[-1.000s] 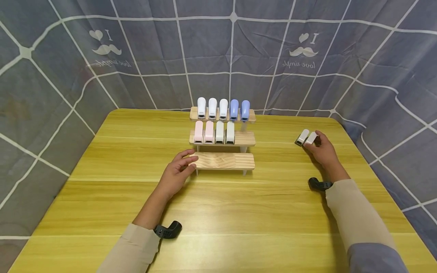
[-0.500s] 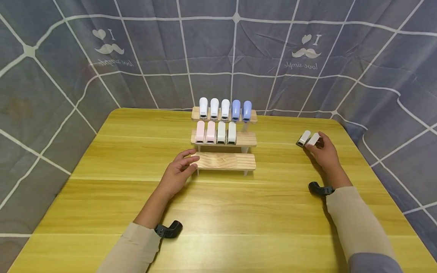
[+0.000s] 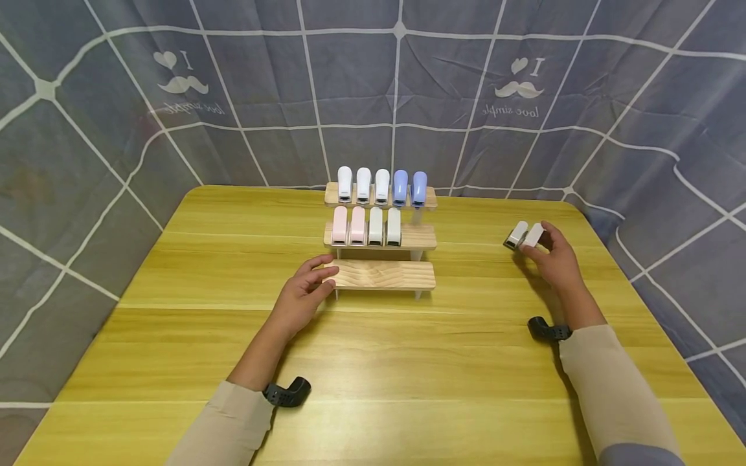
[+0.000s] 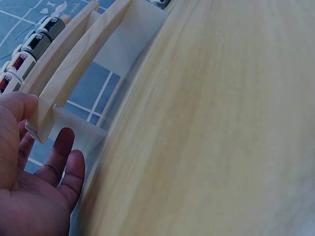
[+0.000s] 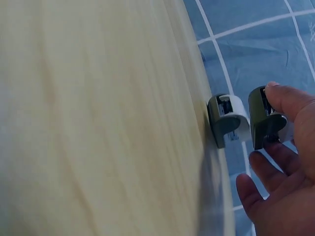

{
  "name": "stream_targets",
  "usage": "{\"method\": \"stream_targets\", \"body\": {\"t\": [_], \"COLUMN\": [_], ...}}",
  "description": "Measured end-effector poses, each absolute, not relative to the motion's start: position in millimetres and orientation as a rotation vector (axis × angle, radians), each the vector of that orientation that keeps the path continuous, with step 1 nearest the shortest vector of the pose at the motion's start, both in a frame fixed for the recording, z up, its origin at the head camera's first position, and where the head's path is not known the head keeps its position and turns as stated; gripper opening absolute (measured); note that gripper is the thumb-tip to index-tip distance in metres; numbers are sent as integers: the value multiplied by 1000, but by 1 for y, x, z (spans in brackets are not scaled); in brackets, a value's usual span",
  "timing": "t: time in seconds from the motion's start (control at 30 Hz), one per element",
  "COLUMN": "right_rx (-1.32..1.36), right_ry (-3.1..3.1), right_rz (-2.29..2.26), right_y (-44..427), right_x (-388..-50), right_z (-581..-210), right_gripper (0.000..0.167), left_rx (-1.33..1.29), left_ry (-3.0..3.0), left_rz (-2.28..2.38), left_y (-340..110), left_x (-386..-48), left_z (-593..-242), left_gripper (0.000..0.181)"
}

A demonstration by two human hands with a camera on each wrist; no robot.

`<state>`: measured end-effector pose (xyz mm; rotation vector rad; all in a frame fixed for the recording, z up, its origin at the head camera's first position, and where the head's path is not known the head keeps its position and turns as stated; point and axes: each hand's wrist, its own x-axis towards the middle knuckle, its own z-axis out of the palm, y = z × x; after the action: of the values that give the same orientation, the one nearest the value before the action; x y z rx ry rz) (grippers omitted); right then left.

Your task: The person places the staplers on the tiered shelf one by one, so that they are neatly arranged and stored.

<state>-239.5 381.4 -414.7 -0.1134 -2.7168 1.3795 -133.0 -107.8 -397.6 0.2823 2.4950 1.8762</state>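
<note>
My right hand (image 3: 557,262) pinches a small white-topped stapler (image 3: 533,235) between thumb and fingers at the table's far right. In the right wrist view, this stapler's dark green base (image 5: 256,118) is off the tabletop. Just left of it, a matching stapler (image 3: 516,235) stands on the table. My left hand (image 3: 297,301) pinches the left end of the lowest wooden shelf (image 3: 384,275) of a three-step stand. On the middle shelf (image 3: 418,237) sit two pink staplers (image 3: 348,226) and two pale staplers (image 3: 384,226). Three white staplers (image 3: 364,185) and two blue ones (image 3: 410,188) line the top shelf.
The stand rises on clear supports (image 4: 81,128) near the back middle of the wood-grain table (image 3: 408,369). A grey-blue checked cloth (image 3: 350,77) hangs behind and at both sides. Each wrist wears a black camera mount (image 3: 288,392).
My right hand and the stapler it holds have shifted slightly to the right, widening the gap to the other stapler. My left hand stays at the shelf's end.
</note>
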Motion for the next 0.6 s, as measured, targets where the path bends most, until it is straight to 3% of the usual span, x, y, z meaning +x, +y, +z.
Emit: {"method": "stream_targets", "body": {"t": [0.6], "right_rx": [198], "right_ry": [-2758], "right_rz": [1342], "right_y": [345], "right_x": [-224], "right_z": [-380], "right_gripper": [80], "left_rx": [300], "left_ry": [2487], "left_rz": [1883], "left_y": [-108], "left_x": [-132], "left_z": [-397], "left_gripper": [31]}}
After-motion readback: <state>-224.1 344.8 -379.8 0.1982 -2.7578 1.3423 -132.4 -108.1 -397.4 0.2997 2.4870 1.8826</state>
